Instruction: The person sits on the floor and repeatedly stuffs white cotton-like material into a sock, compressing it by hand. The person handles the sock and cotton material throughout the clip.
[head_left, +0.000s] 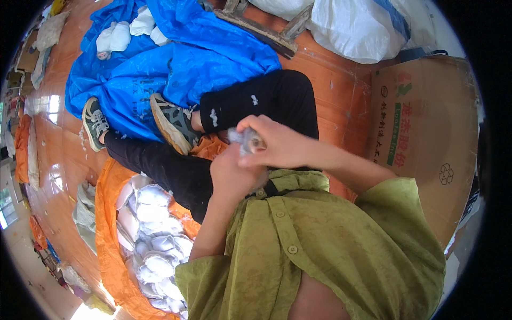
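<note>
Above my lap, my two hands meet over a small, fluffy grey-white piece [247, 140]. My right hand [280, 143] closes round it, fingers and thumb curled, with part of the piece showing between them. Just below and to the left, my left hand [234, 172] shows mostly its back. Its fingers are bent inward against the right hand, and what they hold is hidden. To the left of my lap, an orange woven sack [109, 213] lies open, full of white and pale-lilac cup-shaped pads [154, 266].
A blue woven sack [213, 58] spreads beyond my shoes, with white bundles [114, 38] on it. A wooden stool [261, 33] and a filled white sack [352, 32] stand at the far side. To my right is a large cardboard box [426, 122]. Lint dots my black trousers [261, 101].
</note>
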{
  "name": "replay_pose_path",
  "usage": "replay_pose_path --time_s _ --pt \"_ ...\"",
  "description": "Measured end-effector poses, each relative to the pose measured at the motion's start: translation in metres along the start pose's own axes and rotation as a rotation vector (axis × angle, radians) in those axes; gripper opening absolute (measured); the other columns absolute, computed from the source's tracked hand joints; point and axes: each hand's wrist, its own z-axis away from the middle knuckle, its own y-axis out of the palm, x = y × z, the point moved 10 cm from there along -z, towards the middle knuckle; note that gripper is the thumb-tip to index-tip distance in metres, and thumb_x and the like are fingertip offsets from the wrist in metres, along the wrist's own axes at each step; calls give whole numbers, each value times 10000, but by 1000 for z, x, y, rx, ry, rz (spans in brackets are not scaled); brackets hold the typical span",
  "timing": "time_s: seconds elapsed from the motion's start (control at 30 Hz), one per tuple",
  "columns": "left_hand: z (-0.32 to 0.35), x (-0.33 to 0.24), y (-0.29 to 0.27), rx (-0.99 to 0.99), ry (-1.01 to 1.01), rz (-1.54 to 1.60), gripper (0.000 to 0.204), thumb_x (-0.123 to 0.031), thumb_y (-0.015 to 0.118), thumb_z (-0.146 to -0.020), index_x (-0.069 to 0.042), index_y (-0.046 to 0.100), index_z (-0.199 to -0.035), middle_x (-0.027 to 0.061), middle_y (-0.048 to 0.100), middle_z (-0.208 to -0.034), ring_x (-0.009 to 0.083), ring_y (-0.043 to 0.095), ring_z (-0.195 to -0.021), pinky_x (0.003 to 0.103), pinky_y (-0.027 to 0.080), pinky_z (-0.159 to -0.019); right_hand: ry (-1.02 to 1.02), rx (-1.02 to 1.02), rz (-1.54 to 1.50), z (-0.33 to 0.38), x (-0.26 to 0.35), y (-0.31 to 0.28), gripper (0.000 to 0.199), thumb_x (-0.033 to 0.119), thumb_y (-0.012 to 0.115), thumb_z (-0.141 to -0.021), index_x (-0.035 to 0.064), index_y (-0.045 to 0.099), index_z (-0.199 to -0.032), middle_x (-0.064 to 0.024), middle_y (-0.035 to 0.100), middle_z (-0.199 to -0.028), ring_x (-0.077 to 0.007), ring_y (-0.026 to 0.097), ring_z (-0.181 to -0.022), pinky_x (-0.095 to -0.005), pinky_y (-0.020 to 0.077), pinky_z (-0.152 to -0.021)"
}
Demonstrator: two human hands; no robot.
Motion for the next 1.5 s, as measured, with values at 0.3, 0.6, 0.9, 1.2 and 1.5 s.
replay_pose_path --time_s 0.3,0.6,0.9,1.2,1.5 --pt "9 2 19 136 15 405 310 -198 716 -746 -2 611 -960 132 665 -832 244 644 -719 322 499 -677 335 13 -851 7 -72 38 314 333 661 -874 36 561 -888 3 545 -797 -61 490 -733 -245 410 -612" --pt "-1 25 -2 -307 78 -67 461 -139 671 -705 0 500 -1109 178 518 -1065 366 464 -1058 454 355 -945 111 -541 -90 16 -36 -23 287 218 699 -800 14 506 -858 -118 543 -703 -214 528 -622 -331 438 -586" --pt "-1 31 14 -217 59 -49 319 -82 647 -767 -4 560 -1065 178 600 -942 329 603 -844 396 482 -754 53 -456 20 15 -28 -13 289 195 698 -760 36 474 -849 -194 577 -723 -375 594 -672 -407 462 -591" --pt "4 58 51 36 -171 664 196 24 527 -791 31 635 -954 67 631 -745 122 579 -633 233 451 -582 125 -314 -527 4 -64 -22 228 107 701 -800 82 475 -796 23 535 -708 -32 476 -585 -210 381 -498" --pt "26 44 88 304 -597 1130 256 -27 543 -889 29 520 -1137 117 626 -1009 182 638 -848 262 528 -737 -3 -646 -183 21 -31 -51 255 86 677 -819 87 423 -794 20 479 -752 -32 442 -696 -213 385 -574"
